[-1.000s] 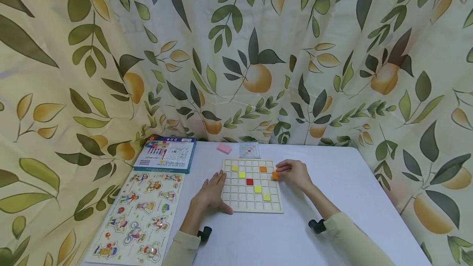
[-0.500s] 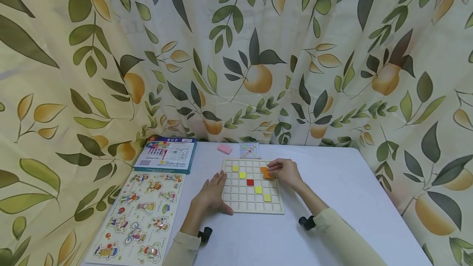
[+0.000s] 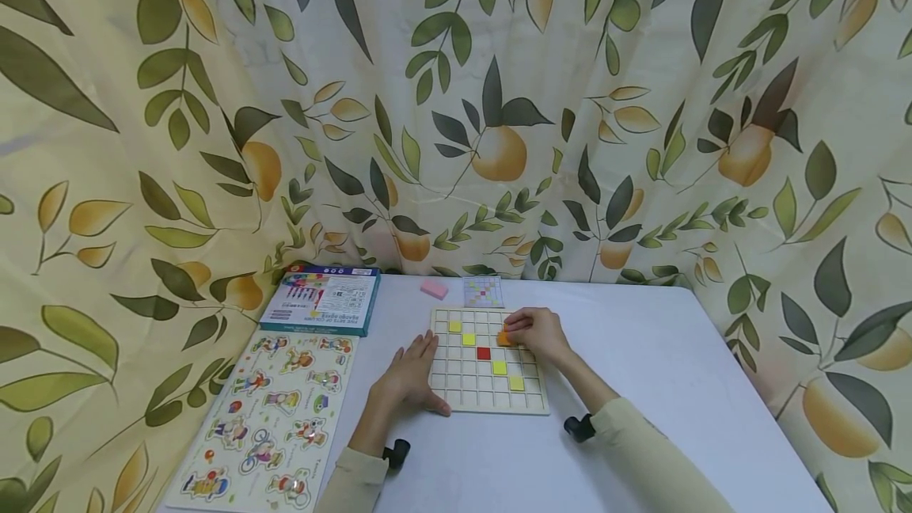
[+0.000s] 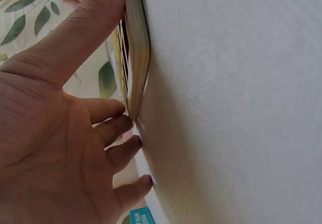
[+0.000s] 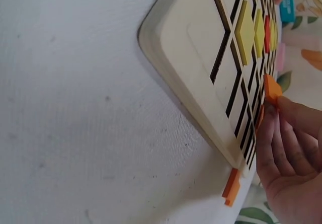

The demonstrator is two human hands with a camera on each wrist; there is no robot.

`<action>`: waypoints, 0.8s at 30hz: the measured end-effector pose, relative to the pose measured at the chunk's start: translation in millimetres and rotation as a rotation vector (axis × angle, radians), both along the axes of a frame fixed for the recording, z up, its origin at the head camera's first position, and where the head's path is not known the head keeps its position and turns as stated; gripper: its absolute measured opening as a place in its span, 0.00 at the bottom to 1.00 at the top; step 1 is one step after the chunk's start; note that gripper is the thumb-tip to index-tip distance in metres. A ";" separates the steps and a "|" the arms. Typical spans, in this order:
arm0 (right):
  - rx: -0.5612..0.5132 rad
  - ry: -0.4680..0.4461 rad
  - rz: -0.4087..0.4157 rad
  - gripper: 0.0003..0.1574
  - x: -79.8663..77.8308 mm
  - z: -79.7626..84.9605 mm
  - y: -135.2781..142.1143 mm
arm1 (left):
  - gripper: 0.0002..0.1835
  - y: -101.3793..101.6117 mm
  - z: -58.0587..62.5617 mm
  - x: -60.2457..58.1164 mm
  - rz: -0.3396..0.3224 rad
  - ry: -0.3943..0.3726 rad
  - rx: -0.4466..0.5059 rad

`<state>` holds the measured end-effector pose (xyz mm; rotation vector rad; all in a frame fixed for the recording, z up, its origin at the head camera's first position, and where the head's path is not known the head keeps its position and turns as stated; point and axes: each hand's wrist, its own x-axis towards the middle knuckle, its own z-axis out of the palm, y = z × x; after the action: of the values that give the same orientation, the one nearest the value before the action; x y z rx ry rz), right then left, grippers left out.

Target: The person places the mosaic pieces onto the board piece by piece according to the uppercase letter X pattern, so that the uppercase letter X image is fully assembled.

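Observation:
A pale wooden grid board (image 3: pixel 456 398) lies on the white table, with a red tile (image 3: pixel 484 353) and several yellow tiles (image 3: pixel 499 368) in its cells. Over its upper right part my right hand (image 3: pixel 541 334) pinches an orange tile (image 5: pixel 272 87) between thumb and fingertips. In the right wrist view, part of another orange piece (image 5: pixel 260 117) shows on the board behind the fingers. My left hand (image 3: pixel 406 378) rests against the board's left side, fingers extended; its thumb (image 4: pixel 85 30) lies along the near edge in the left wrist view.
Orange pieces (image 5: pixel 231 188) lie on the table beside the board's right edge. Behind the board are a patterned card (image 3: pixel 483 291) and a pink block (image 3: pixel 434 289). At left stand a flat box (image 3: pixel 321 301) and a picture puzzle board (image 3: pixel 265 418). A leaf-print curtain (image 3: pixel 456 101) hangs behind.
My right hand has moved left from the board's right edge, carrying the orange tile over the cells and covering the orange tile seen there before. My left hand stays in place.

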<state>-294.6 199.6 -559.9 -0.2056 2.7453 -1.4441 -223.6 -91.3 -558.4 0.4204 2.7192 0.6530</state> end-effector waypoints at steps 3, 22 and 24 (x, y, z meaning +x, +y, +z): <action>-0.001 -0.005 0.000 0.12 -1.0 -2.9 -3.1 | 0.74 0.3 0.9 0.8 0.002 -0.001 -0.002; 0.098 0.014 0.027 0.08 1.3 -6.6 -15.0 | 0.73 1.4 5.9 1.2 0.005 0.001 0.004; 0.092 0.017 0.028 0.08 3.0 -5.3 -13.4 | 0.74 1.3 5.8 1.9 0.004 -0.002 -0.001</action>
<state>-291.6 186.2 -565.2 -0.2538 2.8020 -1.3117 -221.8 -90.0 -552.6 0.4133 2.7187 0.6535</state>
